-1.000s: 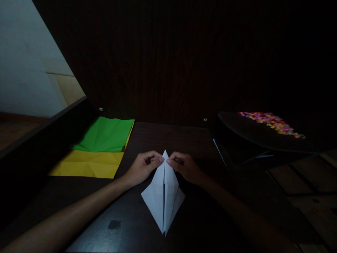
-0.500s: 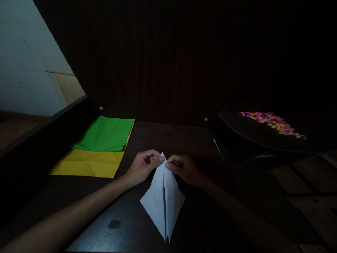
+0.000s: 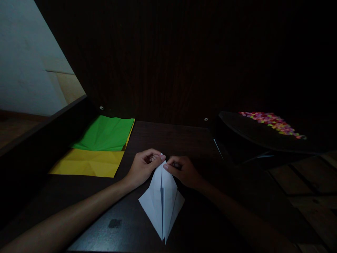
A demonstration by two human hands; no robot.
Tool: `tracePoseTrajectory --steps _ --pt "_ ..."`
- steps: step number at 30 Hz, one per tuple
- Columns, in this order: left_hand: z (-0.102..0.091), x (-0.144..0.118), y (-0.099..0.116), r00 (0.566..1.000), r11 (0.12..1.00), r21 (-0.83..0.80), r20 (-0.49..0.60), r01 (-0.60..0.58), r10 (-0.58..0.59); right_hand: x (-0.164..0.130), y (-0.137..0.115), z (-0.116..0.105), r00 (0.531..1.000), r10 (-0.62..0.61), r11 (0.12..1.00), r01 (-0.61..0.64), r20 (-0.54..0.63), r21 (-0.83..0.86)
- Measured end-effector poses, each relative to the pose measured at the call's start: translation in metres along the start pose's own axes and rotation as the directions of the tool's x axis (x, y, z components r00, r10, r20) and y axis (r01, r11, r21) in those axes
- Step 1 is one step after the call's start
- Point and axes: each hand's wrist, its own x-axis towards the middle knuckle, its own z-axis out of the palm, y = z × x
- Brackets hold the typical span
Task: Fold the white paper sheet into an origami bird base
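Between the two hands, at their fingertips, sits the far tip of a folded white paper [image 3: 162, 200], its long kite shape running back from the grip toward the person. The left hand [image 3: 143, 168] and right hand [image 3: 183, 170] both pinch that tip closed. No writing shows anywhere. Left of the grip lie a green sheet [image 3: 105, 133] and a yellow sheet [image 3: 88, 163].

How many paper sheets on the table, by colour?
White, folded, pinched at its tip by left hand and right hand: 1
Green: 1
Yellow: 1
Total: 3
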Motion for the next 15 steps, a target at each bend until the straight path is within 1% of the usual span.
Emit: tracePoseTrajectory --steps 7,12,15 --pt "-0.0001 -0.0028 0.0017 0.999 1.000 0.015 -0.052 0.009 -0.008 -0.0008 -0.0014 0.0036 0.999 -0.028 1.000 0.028 -0.037 -0.004" --pt "-0.0010 -0.0038 0.0031 0.997 0.999 -0.001 -0.073 0.037 -0.037 -0.0020 -0.0029 0.0066 0.998 -0.034 0.999 0.033 -0.060 -0.012" --pt "-0.0003 -0.0038 0.0029 0.996 0.999 -0.018 -0.081 0.032 -0.033 -0.0030 -0.0023 0.0084 0.995 -0.055 0.998 0.053 -0.079 -0.029"
